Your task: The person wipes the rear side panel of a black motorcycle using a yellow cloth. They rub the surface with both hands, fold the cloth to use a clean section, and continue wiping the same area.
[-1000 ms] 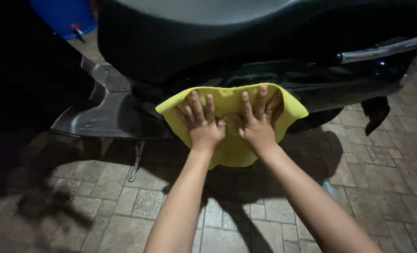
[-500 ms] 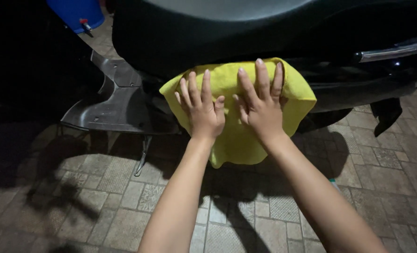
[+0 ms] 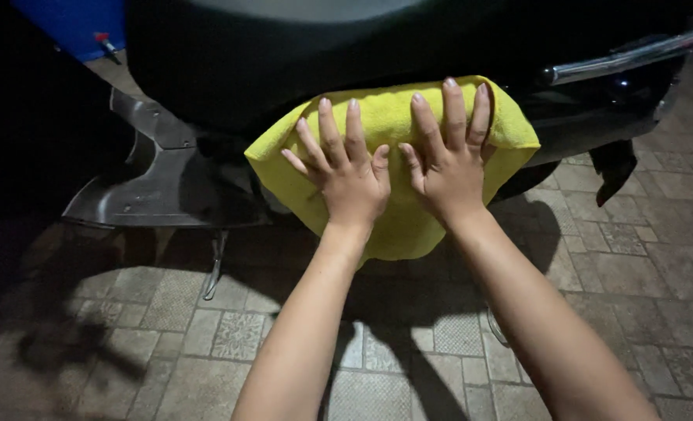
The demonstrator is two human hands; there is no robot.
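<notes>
A yellow cloth (image 3: 397,222) lies spread against the dark side panel of a black scooter (image 3: 229,70), just under its seat. My left hand (image 3: 345,173) presses flat on the cloth's left half, fingers spread. Beside it, my right hand (image 3: 446,152) presses flat on the right half, fingertips near the cloth's top edge. Neither hand grips the cloth; both palms rest on it.
The scooter's grey footboard (image 3: 163,191) juts out at left, with the side stand (image 3: 214,265) down on the paved tile floor (image 3: 206,335). A chrome rear rail (image 3: 627,58) runs at upper right. A blue container (image 3: 74,23) stands at top left.
Both hands and the cloth have slid upward and a little to the right along the scooter's side panel.
</notes>
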